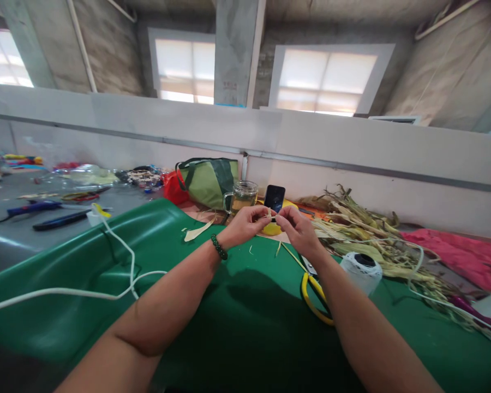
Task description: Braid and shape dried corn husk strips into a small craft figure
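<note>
My left hand (247, 222) and my right hand (297, 226) meet above the far part of a green mat (245, 327). Between their fingertips is a small pale strip (270, 214), pinched from both sides. A dark phone (274, 197) stands just behind the fingers, beside a glass mug (244, 197) of yellowish liquid. Yellow-handled scissors (311, 300) lie by my right forearm, which partly covers them. A pale husk piece (198, 231) rests to the left of my left hand.
Dried husks (364, 229) are heaped at the right, near a white thread spool (362, 270) and pink cloth (462, 256). A green bag (210, 183) stands at the back. A white cable (73, 293) crosses the mat's left side; tools lie beyond it.
</note>
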`<state>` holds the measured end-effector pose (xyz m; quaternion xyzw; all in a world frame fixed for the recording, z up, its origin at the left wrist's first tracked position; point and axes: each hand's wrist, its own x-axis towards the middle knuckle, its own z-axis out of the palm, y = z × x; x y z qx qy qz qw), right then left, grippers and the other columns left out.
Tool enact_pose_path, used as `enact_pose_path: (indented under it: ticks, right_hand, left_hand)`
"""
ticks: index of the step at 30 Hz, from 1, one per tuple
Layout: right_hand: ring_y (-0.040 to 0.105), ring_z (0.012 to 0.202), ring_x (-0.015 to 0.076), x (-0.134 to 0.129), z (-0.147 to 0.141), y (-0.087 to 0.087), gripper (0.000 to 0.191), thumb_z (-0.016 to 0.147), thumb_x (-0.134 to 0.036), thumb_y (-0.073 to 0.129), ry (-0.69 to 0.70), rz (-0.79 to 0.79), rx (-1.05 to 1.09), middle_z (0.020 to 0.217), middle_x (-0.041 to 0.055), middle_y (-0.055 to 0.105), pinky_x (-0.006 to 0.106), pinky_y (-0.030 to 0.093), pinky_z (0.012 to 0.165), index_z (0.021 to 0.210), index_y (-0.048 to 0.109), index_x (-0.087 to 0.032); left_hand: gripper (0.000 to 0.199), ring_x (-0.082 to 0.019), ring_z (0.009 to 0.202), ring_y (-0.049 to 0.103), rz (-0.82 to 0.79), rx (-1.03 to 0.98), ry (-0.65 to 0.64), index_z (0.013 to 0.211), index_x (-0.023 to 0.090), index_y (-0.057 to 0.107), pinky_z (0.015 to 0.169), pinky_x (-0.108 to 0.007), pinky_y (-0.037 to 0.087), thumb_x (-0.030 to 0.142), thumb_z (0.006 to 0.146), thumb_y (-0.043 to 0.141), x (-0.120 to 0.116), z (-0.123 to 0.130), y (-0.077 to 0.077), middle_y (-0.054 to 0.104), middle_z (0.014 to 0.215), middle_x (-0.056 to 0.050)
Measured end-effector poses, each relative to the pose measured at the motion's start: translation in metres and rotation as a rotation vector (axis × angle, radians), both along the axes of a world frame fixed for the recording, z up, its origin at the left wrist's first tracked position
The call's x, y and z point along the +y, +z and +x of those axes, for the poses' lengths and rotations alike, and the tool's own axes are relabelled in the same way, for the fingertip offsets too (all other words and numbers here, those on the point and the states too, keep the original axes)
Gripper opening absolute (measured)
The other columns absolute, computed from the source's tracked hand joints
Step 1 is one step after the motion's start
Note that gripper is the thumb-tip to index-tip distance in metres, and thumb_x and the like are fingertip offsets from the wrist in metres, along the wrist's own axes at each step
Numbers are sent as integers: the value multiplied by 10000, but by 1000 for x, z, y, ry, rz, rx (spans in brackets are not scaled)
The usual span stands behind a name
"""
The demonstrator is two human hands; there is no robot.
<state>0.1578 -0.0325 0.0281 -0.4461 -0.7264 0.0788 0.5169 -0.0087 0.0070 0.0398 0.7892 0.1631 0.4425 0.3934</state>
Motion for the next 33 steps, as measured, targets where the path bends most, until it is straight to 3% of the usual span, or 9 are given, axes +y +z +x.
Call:
enact_pose_path:
  ticks: [5,11,16,18,21,25,33]
  right_hand:
    - [491,571,122,-1,6,2,222,848,-388,497,-24,16,-172,634,-2,571,242,375,550,752,542,-192]
    - [478,509,109,-2,5,4,239,811,-378,550,28,-66,-186,586,-5,576,233,356,502,696,605,-175]
    - [510,509,116,-5,1,6,218,797,-356,558,67,-56,-70,601,10,605,236,391,508,699,616,-170]
    - [501,490,113,-6,0,6,237,807,-373,556,53,-50,-39,578,8,599,233,387,492,696,610,-170]
    - [491,479,109,-6,-3,2,260,829,-386,543,31,-40,-72,567,6,596,225,371,473,703,611,-170]
    - [497,482,105,-5,-5,-2,291,855,-371,514,13,-34,-184,560,1,593,216,366,472,663,600,-170]
    - [536,479,107,-10,-6,2,275,870,-387,503,149,-105,-160,634,17,648,215,405,469,737,620,-177]
  left_hand:
    - [260,-115,661,556,-48,68,12,908,85,710,587,-206,435,277,749,634,3,-4,0,692,815,-75]
    - [321,-75,558,470,-80,80,-7,952,100,725,532,-200,386,344,773,618,5,-8,1,620,698,-25]
    - [483,-73,600,480,-192,-105,-31,1164,116,642,603,-208,407,430,800,595,5,-6,0,541,633,21]
    - [539,-67,591,478,-212,-148,-27,1192,122,621,591,-202,399,424,747,664,5,-4,-1,546,633,31]
    - [536,-69,574,495,-211,-129,-60,1098,115,662,552,-198,393,374,640,765,5,0,-4,586,644,26]
    - [354,-94,585,554,-186,-70,-81,847,98,693,570,-217,435,387,652,754,4,-1,-3,634,640,-12]
    - [435,-120,600,608,-270,59,-120,824,95,628,572,-221,459,421,587,791,11,-11,0,641,654,-22]
